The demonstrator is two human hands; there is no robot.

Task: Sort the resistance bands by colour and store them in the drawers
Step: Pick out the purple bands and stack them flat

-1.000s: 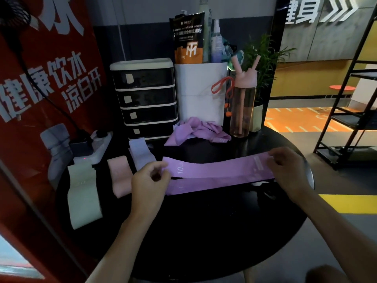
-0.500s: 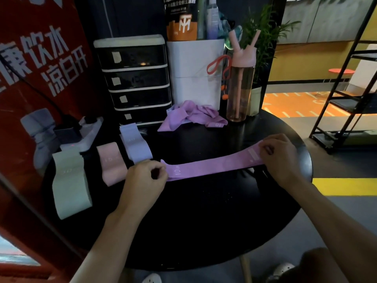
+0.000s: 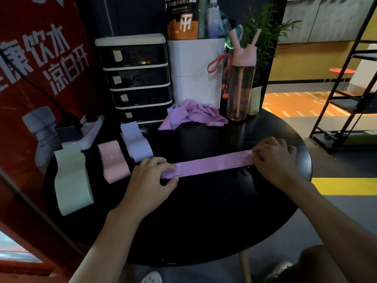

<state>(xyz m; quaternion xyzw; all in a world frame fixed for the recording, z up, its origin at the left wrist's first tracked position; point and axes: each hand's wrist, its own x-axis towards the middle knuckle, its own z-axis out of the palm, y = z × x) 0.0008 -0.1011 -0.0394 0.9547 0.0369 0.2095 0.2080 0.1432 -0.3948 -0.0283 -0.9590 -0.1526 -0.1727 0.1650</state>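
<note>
One purple band [image 3: 210,165] lies flat on the black table [image 3: 204,221], drawn straight between our two hands. Our left hand [image 3: 151,178] pinches one end, thumb and curled fingers closing on the cloth beside its "10 LB" print. Our right hand [image 3: 275,158] grasps the other end, fingers curled down over it against the tabletop.

Just left of our left fingers lies a folded pink band [image 3: 114,164], and just past those knuckles a pale lilac band [image 3: 136,144]. Farther left, a green band [image 3: 71,180] sits near the table's edge, with a power strip [image 3: 85,131] behind it.

Beyond the gap between our hands we see a heap of purple bands [image 3: 191,115], lying in front of a white bin [image 3: 195,72]. Left of that heap stand the drawers [image 3: 136,78], all four closed. A pink bottle [image 3: 241,84] stands well beyond our right fingers.
</note>
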